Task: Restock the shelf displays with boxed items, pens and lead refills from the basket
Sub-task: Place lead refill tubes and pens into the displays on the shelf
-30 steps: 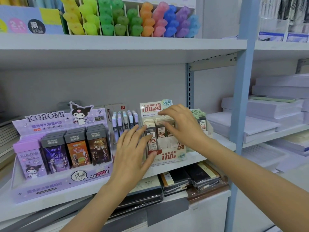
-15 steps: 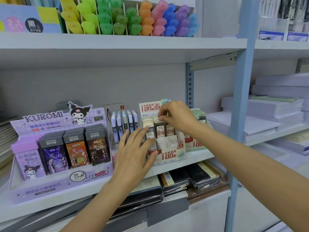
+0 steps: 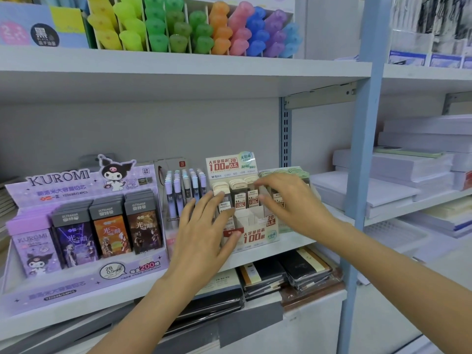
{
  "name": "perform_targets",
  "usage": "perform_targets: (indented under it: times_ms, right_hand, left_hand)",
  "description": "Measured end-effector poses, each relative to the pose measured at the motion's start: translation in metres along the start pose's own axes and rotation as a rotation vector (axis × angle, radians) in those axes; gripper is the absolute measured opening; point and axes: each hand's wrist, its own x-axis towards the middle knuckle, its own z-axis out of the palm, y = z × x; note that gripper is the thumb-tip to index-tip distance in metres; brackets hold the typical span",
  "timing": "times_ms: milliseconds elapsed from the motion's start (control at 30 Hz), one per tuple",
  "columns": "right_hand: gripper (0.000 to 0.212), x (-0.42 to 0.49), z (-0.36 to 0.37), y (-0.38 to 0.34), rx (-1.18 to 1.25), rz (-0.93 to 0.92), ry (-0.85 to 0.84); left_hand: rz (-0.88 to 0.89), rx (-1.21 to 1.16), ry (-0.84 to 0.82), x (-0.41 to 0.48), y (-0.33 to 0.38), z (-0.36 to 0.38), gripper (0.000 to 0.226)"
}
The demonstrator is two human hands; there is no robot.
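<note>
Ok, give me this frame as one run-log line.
place: refill display on shelf | left hand: fingers spread on display's left side | right hand: over refill cases, grip unclear | basket: not in view

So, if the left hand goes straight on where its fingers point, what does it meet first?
Probably the cream-capped refills in the display box; the left hand seems almost on them, though depth is unclear.
</note>
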Motion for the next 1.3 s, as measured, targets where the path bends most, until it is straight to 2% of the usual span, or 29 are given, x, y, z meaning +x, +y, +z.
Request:
perform_targets:
  times_ms: [100,233,300,433,533,600,667,733,800,1000,1200,1300]
  right_hand:
    - [0.065,-0.016,0.009,-0.004,-0.076,-0.029,-0.154]
    - [0.072,-0.015,0.024,-0.008,-0.248,-0.085,-0.251]
    - [0.065,-0.012,0.027,-0.009,-0.280,-0.073,-0.265]
    - [0.039,-0.012,0.025,-0.009,-0.161,-0.075,-0.264]
    - [0.027,-0.015,0.020,-0.007,-0.120,-0.114,-0.278]
    - [0.034,-0.015,0.017,-0.006,-0.111,-0.125,-0.259]
    - [0.046,-0.009,0.014,-0.009,-0.094,-0.121,-0.159]
    - [0.045,0.005,0.011,-0.014,-0.046,-0.119,-0.028]
    - [0.038,0.022,0.011,-0.020,-0.023,-0.148,0.020]
    - [0.033,0.056,0.027,-0.030,-0.101,-0.154,-0.022]
    - [0.029,0.068,0.026,-0.027,-0.047,-0.130,-0.077]
    - [0.020,0.071,0.018,-0.028,0.073,-0.084,-0.164]
  left_hand:
    - [0.002,0.006,-0.004,0.002,0.000,0.001,0.058]
    - [-0.014,0.047,-0.024,0.004,0.002,0.002,0.065]
    - [-0.017,0.057,-0.035,0.004,0.002,0.002,0.066]
    - [-0.013,0.051,-0.033,0.003,0.000,0.000,0.065]
    - [-0.009,0.050,-0.025,0.001,-0.001,-0.001,0.063]
    - [-0.008,0.041,-0.015,0.001,-0.001,-0.002,0.062]
    - [-0.010,0.037,-0.003,0.000,-0.002,-0.002,0.061]
    - [-0.028,0.050,0.006,-0.002,-0.003,-0.003,0.061]
    - [-0.047,0.066,0.010,-0.003,-0.004,-0.003,0.062]
    - [-0.039,0.055,-0.001,-0.004,-0.006,-0.004,0.060]
    - [-0.018,0.033,0.039,-0.005,-0.008,-0.002,0.050]
    - [-0.019,0.021,0.031,-0.006,-0.009,-0.001,0.046]
